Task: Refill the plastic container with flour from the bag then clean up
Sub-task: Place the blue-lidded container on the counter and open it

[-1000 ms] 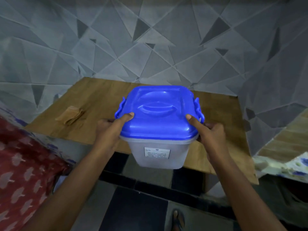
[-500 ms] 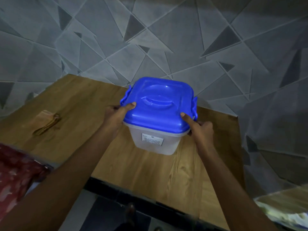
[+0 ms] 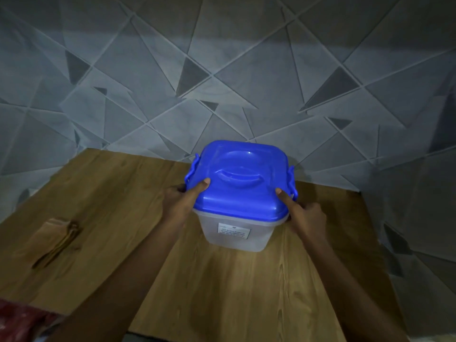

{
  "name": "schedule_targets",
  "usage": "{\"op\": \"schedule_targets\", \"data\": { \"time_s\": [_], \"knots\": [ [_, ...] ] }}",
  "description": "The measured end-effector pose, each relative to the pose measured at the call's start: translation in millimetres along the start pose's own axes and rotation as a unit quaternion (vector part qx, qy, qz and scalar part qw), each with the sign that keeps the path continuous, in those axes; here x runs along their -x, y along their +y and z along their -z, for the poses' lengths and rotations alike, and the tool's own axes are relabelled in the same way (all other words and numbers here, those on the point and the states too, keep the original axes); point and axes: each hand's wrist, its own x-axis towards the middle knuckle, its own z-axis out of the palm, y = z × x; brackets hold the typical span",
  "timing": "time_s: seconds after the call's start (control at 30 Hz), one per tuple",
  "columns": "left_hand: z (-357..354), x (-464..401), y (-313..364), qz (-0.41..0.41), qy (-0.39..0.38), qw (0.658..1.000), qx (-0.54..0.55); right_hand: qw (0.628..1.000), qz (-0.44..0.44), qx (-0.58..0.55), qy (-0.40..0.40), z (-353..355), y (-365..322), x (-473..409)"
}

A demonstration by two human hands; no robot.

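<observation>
- Nearest, at the lower left corner, a strip of red patterned cloth [image 3: 17, 319] shows, blurred; beside it begins the wooden table [image 3: 222, 292], its grain running away from the viewer.
- Two bare forearms reach forward over the table from the lower edge, one from each side.
- On the left part of the table lies a flat brown paper bag [image 3: 53, 239], folded, its handles laid along it; whether anything is in it cannot be told.
- The left hand [image 3: 179, 203] grips the left side of the plastic container [image 3: 237, 233]; its thumb lies on top of the lid, its fingers curl out of sight round the side.
- The right hand [image 3: 304, 215] grips the right side likewise; thumb on the lid's near right corner, fingers wrapped round the edge.
- The container is a squarish tub with cloudy translucent walls and a white printed label on its near face, text too small to read; its base looks to be on or just above the table, which of the two cannot be told; contents do not show through the walls.
- The blue lid [image 3: 240, 178] is on the tub, glossy, with a moulded recessed handle in the middle and a blue clip at each side.
- Farthest, a grey wall [image 3: 222, 70] patterned with raised lines and dark triangles stands behind the table and turns along the right.
</observation>
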Motion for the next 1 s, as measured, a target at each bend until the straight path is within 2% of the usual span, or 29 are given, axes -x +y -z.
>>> {"op": "schedule_targets", "data": {
  "time_s": [0.13,0.23,0.37,0.43,0.6,0.73,0.83,0.93,1.0],
  "knots": [
    [-9,-17,13,-0.083,0.018,0.992,-0.092,0.997,0.033,-0.023,0.07,-4,-15,-16],
    [-17,-41,28,-0.118,0.002,0.977,-0.18,0.995,0.062,-0.016,0.08,-11,-39,-40],
    [-29,-61,35,-0.093,-0.045,0.965,-0.241,0.994,0.087,0.052,0.037,-30,-59,-62],
    [-35,-65,34,-0.073,-0.056,0.967,-0.237,0.992,0.092,0.083,0.022,-37,-54,-70],
    [-42,-78,31,-0.067,-0.054,0.972,-0.221,0.993,0.063,0.089,0.04,-34,-46,-91],
    [-44,-79,29,-0.069,-0.045,0.973,-0.216,0.991,0.077,0.111,0.016,-33,-41,-97],
    [-45,-80,29,-0.085,-0.038,0.968,-0.232,0.996,0.049,0.078,-0.006,-25,-43,-100],
    [-44,-83,30,-0.091,-0.034,0.962,-0.255,0.994,-0.013,-0.063,-0.084,-15,-15,-95],
    [-45,-85,28,-0.094,-0.035,0.96,-0.262,0.989,-0.009,-0.053,-0.14,-19,10,-81]
  ]
}}
